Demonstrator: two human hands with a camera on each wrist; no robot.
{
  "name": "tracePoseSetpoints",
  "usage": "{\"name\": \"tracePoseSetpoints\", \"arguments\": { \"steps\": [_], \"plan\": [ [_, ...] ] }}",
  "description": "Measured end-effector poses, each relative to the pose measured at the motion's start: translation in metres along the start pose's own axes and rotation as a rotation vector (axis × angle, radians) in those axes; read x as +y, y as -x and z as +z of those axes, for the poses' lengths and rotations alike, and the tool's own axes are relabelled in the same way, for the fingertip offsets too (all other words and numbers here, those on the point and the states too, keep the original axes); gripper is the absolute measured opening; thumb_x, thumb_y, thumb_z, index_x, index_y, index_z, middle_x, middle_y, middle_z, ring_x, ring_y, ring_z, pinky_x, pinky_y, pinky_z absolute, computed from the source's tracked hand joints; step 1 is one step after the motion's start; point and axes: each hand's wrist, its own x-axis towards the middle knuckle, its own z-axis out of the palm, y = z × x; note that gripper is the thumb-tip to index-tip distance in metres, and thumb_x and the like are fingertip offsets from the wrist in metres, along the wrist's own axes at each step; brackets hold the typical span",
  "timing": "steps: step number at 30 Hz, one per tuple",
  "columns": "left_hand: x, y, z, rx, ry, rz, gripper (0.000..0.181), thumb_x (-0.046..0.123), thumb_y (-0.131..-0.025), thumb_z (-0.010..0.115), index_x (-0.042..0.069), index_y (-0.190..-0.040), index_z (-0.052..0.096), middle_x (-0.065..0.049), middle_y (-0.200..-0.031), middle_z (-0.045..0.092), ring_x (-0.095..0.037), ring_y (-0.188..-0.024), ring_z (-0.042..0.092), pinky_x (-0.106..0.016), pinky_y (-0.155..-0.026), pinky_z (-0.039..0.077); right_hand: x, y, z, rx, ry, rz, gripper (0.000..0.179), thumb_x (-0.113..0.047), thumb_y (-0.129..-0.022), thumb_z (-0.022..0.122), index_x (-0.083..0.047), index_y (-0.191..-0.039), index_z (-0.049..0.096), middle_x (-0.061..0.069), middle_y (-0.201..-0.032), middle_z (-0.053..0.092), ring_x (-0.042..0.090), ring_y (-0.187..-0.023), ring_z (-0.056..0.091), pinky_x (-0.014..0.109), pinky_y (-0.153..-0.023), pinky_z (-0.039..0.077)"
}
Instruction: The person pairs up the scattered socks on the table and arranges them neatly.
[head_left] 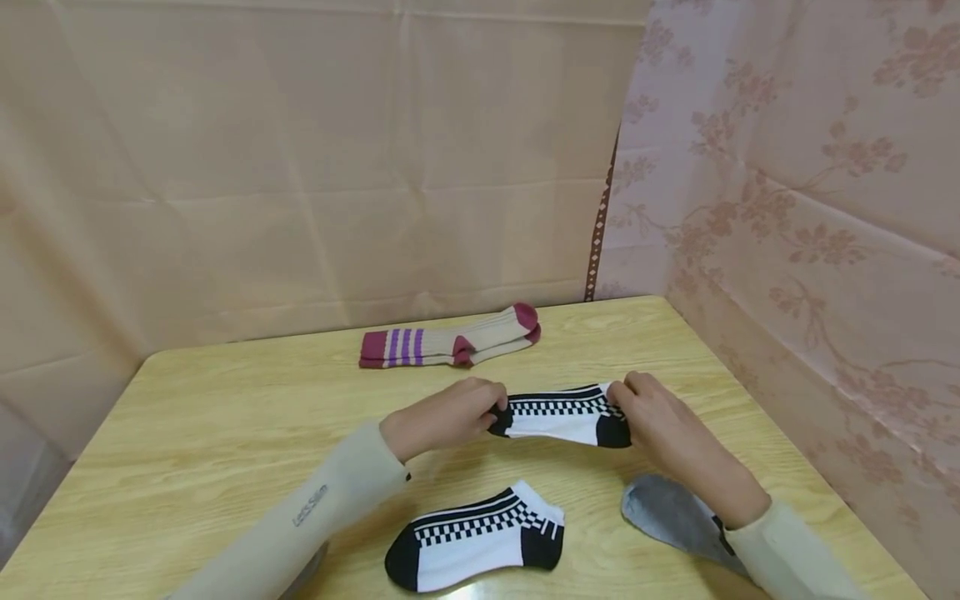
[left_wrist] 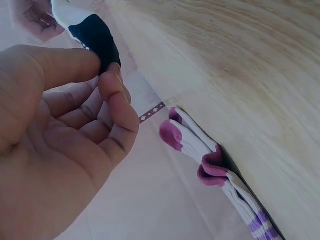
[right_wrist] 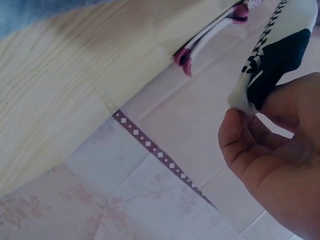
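A black-and-white ankle sock (head_left: 558, 417) with a checkered band is stretched between both hands above the table. My left hand (head_left: 461, 414) pinches its black toe between thumb and index finger, as the left wrist view shows. At the cuff end, near the black heel, my right hand (head_left: 660, 421) pinches the white edge, seen closely in the right wrist view beside the sock (right_wrist: 275, 65). Nearer the table's front lies a matching ankle sock (head_left: 480, 537), flat, its black toe to the left and white cuff to the upper right.
Toward the table's back edge lies a pair of beige socks (head_left: 450, 339) with maroon toes and cuffs and purple stripes. A grey rounded object (head_left: 667, 508) shows beneath the right forearm. Beige curtain cloth (head_left: 337, 167) hangs behind the wooden table (head_left: 225, 417), floral cloth (head_left: 810, 208) at the right.
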Motion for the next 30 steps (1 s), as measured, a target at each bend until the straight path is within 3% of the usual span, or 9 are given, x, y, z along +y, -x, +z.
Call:
{"name": "tracePoseSetpoints", "arguments": {
  "steps": [11,19,30],
  "plan": [
    [0.002,0.019,-0.002,-0.003,0.003,-0.027,0.016,0.002,-0.095,0.064,0.003,-0.112,0.065,-0.007,-0.108,0.069,-0.012,-0.096,0.064,-0.022,-0.083,0.054,-0.011,0.0,0.003,0.011,-0.009,-0.041,0.035,0.02,-0.07,0.067,-0.004,-0.094,0.06,0.004,-0.08,0.048,0.02,-0.074,0.05,0.033,-0.06,0.047],
    [0.004,0.039,-0.001,0.045,-0.03,0.028,0.015,0.001,-0.094,0.066,0.003,-0.108,0.066,-0.007,-0.104,0.07,-0.013,-0.094,0.065,-0.022,-0.081,0.054,-0.022,0.006,0.001,0.053,-0.026,-0.108,0.039,0.021,-0.067,0.07,-0.004,-0.094,0.058,0.003,-0.081,0.047,0.02,-0.075,0.05,0.032,-0.06,0.048],
    [0.012,0.071,0.002,0.04,-0.058,-0.001,0.017,0.002,-0.094,0.066,0.004,-0.111,0.066,-0.005,-0.103,0.069,-0.01,-0.091,0.063,-0.022,-0.079,0.055,-0.044,0.006,-0.002,-0.007,-0.005,-0.116,0.041,0.021,-0.067,0.074,-0.003,-0.098,0.061,0.005,-0.085,0.05,0.018,-0.078,0.05,0.029,-0.062,0.051]
  ]
}}
